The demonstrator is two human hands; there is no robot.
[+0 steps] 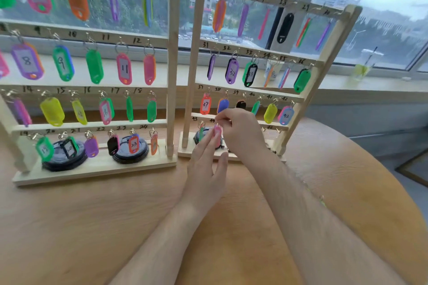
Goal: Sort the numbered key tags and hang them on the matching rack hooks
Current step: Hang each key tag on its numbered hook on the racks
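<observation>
By the window, on the wooden bench, we're at the right rack's bottom row. Our right hand has its grip pinched on the ring of the pink tag, which hangs long-axis down just by the 44 mark. Our left hand, grip released and fingers straight, props the tag from below.
</observation>
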